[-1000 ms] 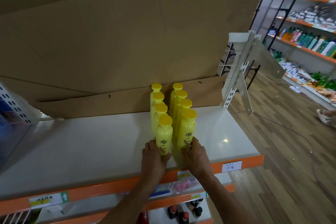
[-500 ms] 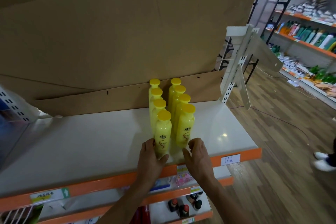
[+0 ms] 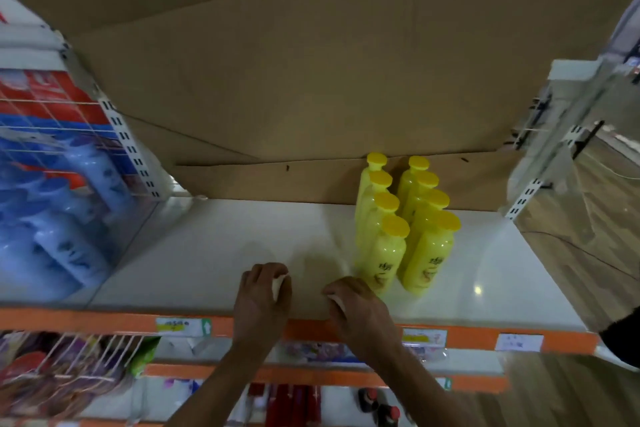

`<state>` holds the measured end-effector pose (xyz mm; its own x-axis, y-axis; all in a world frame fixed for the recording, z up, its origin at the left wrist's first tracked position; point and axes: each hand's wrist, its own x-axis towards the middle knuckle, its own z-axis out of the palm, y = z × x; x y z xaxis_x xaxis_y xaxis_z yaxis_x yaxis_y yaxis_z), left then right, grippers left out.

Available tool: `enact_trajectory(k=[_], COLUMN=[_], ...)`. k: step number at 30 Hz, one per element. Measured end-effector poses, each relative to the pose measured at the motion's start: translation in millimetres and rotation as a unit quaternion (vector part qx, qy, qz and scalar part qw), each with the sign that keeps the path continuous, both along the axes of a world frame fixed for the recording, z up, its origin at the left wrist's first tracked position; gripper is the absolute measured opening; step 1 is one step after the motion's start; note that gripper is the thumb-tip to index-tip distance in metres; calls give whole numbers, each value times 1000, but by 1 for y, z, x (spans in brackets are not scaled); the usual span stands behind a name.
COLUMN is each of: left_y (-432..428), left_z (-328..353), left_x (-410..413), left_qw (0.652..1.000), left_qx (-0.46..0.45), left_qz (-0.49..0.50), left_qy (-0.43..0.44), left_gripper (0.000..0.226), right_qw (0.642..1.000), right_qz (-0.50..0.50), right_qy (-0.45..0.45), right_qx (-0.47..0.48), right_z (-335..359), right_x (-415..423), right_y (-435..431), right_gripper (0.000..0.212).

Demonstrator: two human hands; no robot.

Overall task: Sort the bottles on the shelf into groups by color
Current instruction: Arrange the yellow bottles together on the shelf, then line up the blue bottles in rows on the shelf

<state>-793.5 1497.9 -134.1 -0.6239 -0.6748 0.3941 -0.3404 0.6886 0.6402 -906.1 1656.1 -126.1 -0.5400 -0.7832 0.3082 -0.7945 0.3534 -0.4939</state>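
Several yellow bottles with yellow caps stand in two tight rows on the white shelf, running from the cardboard backing toward the front edge. My left hand and my right hand hover over the shelf's front edge, left of the bottles. Both hands have curled fingers and hold nothing. My right hand is just beside the front-left bottle, apart from it.
Blue and white bottles lie behind a clear divider at the left. Brown cardboard backs the shelf. An orange price rail runs along the front edge. Lower shelves hold dark bottles. A white upright bracket stands at the right.
Both hands have let go of the two front yellow bottles and moved left, and their fingers have curled. The view has swung left, revealing the blue bottles.
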Motion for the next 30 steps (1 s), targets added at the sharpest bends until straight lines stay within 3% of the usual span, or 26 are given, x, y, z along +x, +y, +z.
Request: enact_trajectory(k=[3, 11, 17, 22, 30], left_y=[-36, -113, -179, -216, -255], left_z=[4, 13, 14, 13, 10], left_x=[30, 107, 169, 200, 240], left_qw=[999, 994, 986, 976, 973], left_qx=[-16, -22, 20, 37, 60], left_qz=[47, 110, 155, 177, 168], left_qy=[-10, 20, 60, 117, 147], left_gripper=[22, 16, 17, 32, 54], right_qw=[999, 997, 995, 993, 980], right_qz=[32, 76, 83, 89, 116], right_qy=[3, -22, -52, -73, -164], right_qx=[2, 14, 20, 29, 10], right_z=[-3, 6, 4, 10, 26], right_x=[6, 49, 106, 144, 188], right_y=[-35, -129, -211, -267, -338], right_gripper=[19, 28, 30, 31, 56])
